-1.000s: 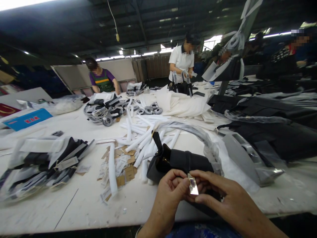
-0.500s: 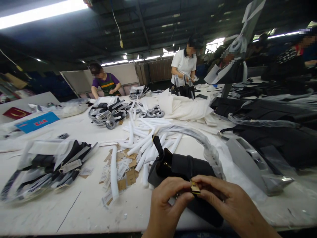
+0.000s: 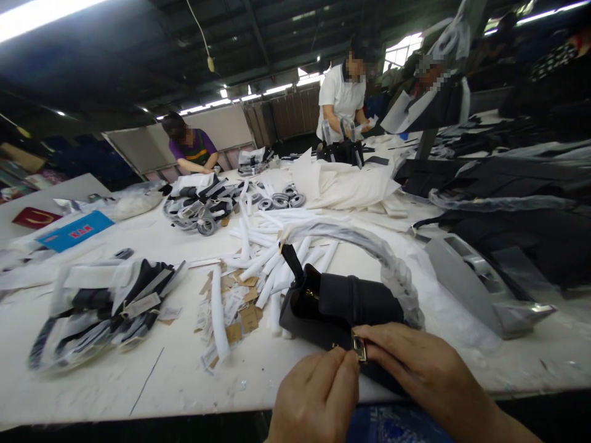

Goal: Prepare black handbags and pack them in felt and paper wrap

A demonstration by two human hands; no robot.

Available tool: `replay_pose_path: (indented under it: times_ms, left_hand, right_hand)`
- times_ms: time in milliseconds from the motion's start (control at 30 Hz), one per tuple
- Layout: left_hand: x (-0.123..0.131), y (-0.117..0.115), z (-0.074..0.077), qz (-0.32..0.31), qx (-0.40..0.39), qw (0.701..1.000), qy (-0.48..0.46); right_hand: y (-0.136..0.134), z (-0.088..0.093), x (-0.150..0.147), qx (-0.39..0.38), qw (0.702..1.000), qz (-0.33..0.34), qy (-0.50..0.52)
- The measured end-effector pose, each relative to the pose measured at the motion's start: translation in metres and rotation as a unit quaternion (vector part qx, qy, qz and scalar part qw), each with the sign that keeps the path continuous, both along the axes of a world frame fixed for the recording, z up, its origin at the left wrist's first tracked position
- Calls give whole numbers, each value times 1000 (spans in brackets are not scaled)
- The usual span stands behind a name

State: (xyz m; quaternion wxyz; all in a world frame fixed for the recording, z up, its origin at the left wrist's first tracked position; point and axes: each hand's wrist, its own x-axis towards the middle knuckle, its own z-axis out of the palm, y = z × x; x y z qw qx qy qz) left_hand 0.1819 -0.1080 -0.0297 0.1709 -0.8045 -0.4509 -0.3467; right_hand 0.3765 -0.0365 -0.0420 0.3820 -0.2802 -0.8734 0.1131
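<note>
A black handbag (image 3: 369, 301) lies at the table's front edge, its mouth open toward the left and its handle (image 3: 355, 237) wrapped in clear plastic. At the bag's near side is a gold-coloured metal clasp (image 3: 359, 346). My right hand (image 3: 415, 363) pinches the clasp between thumb and fingers. My left hand (image 3: 318, 394) is closed, with its fingertips against the clasp's left side; whatever lies between those fingertips is hidden.
White foam tubes (image 3: 277, 271) and brown and white tags (image 3: 244, 317) are heaped left of the bag. Bundled plastic-wrapped straps (image 3: 101, 307) lie farther left. Black bags (image 3: 517, 246) are piled at right. Two people (image 3: 341, 101) work across the white table (image 3: 184, 381).
The clasp has turned from lying level to standing more upright. My left hand has curled its fingers and moved lower. The camera view has tilted and shifted slightly.
</note>
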Motion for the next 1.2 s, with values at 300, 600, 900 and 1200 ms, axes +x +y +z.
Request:
replay_pose_path:
  times_ms: [300, 600, 900, 1200]
  left_hand:
    - [-1, 1, 6, -25, -21, 999, 1]
    - [2, 9, 7, -23, -148, 982, -115]
    - [2, 4, 1, -36, -153, 979, -134]
    - [9, -7, 3, 26, -151, 985, -80]
  right_hand:
    - [1, 3, 2, -7, 1000, 13, 7]
    - [2, 0, 5, -49, 998, 40, 16]
    - [2, 2, 2, -28, 998, 40, 28]
    - [0, -5, 4, -26, 998, 62, 5]
